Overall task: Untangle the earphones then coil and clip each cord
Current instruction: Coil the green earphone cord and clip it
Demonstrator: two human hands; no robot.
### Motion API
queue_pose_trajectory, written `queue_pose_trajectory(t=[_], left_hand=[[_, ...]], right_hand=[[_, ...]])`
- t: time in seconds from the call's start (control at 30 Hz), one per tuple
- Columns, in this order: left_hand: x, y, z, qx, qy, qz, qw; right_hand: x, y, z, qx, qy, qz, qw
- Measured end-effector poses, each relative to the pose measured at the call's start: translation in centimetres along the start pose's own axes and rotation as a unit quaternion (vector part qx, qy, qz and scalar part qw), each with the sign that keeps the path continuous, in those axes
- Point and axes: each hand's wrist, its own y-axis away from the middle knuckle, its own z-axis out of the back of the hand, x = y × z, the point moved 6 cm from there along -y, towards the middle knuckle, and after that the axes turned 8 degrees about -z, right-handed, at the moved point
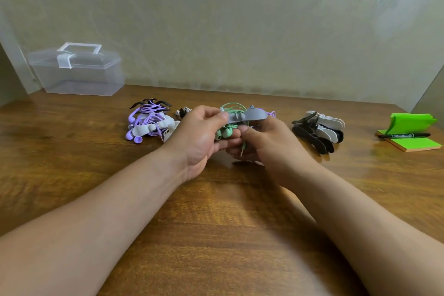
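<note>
Above the middle of the table I hold a coiled pair of green earphones (225,132) with a grey cord clip (249,115) laid across the coil. My left hand (204,136) grips the coil and pinches the clip's left end between thumb and fingers. My right hand (271,142) holds the clip's right end and the cord, its thumb near the green earbuds. The metal jack plug (243,150) hangs between my hands. To the left lies a pile of purple earphones (150,121) with white and black clips on them.
A heap of spare black and white clips (319,128) lies to the right. Further right are green sticky notes (410,133) with a black marker (406,136) on top. A clear plastic box (77,72) stands at the back left by the wall.
</note>
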Motion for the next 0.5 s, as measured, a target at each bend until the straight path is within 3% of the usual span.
queue_pose_trajectory(t=[0.2,0.33,0.5], left_hand=[[0.1,0.6,-0.6,0.101,-0.001,0.057,0.993],[-0.4,-0.3,0.4,0.025,-0.005,0.010,1.000],[-0.4,-0.6,1.2,-0.021,-0.088,-0.046,0.995]], right_hand=[[0.8,0.7,0.6,-0.016,0.133,0.005,0.991],[1.1,0.5,0.9,-0.063,0.237,0.027,0.969],[2.3,1.0,0.3,-0.104,0.439,0.128,0.883]])
